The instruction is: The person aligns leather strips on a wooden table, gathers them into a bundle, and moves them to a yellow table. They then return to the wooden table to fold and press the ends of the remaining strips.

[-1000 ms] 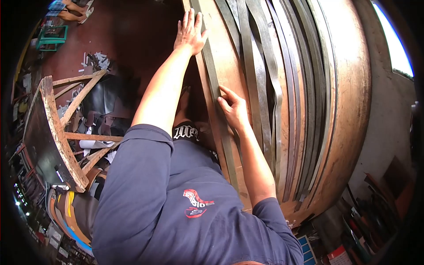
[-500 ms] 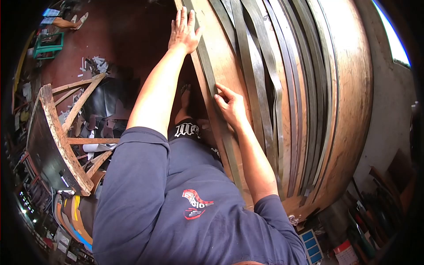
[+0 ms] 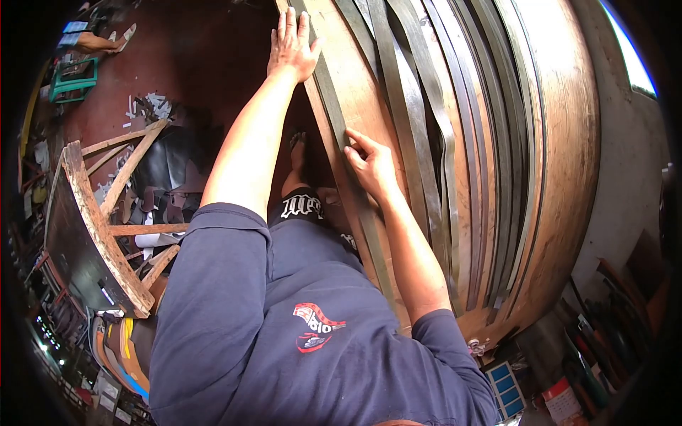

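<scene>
A long, dark, leather-like strip lies along the near edge of the wooden table. My left hand rests flat over the strip toward its far end, fingers stretched out and thumb apart. Closer to my body, my right hand is beside the same strip. Its index finger and thumb reach to the strip's edge with a gap between them, while the other fingers are curled and partly hidden. Several more dark strips run lengthwise across the table to the right of my hands, some overlapping or twisted.
On the left stands a wooden frame with a dark panel, and scraps lie behind it. A green stool and another person's legs are at the upper left. Blue-panelled and red items sit at the lower right.
Both hands keep nearly the same places on and beside the strip. The view has shifted slightly, and the other person's feet at the upper left appear a little displaced.
</scene>
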Demonstrator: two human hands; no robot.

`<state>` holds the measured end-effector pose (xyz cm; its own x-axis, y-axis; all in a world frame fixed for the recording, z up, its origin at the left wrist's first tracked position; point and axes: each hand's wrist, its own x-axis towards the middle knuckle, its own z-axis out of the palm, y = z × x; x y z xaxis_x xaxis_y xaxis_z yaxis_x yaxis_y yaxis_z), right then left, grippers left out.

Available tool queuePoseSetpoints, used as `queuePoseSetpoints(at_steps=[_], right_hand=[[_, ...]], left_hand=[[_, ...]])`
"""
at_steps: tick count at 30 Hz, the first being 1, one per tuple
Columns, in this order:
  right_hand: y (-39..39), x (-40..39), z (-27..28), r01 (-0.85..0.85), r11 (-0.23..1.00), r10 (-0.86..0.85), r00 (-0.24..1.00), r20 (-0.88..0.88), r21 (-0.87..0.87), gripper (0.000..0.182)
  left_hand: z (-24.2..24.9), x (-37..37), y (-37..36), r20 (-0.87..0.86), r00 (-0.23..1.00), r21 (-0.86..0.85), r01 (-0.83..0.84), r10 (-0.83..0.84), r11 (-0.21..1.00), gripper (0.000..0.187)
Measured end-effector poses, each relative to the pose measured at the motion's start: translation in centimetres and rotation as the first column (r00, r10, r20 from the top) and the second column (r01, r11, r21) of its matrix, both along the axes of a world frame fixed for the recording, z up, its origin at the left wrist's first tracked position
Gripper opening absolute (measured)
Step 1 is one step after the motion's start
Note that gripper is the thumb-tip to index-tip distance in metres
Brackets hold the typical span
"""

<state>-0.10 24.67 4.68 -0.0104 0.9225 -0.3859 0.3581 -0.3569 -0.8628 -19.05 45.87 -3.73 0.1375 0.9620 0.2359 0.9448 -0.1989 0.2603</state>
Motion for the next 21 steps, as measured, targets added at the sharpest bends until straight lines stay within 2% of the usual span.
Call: queuePoseSetpoints(at_steps=[21], right_hand=[[-0.32, -0.57, -0.67, 0.032, 0.999, -0.034, 0.998, 0.058, 0.036, 0.038]], left_hand=[[0.19, 0.00, -0.18, 0.045, 0.998, -0.003, 0.034, -0.034, 0.999, 0.072]])
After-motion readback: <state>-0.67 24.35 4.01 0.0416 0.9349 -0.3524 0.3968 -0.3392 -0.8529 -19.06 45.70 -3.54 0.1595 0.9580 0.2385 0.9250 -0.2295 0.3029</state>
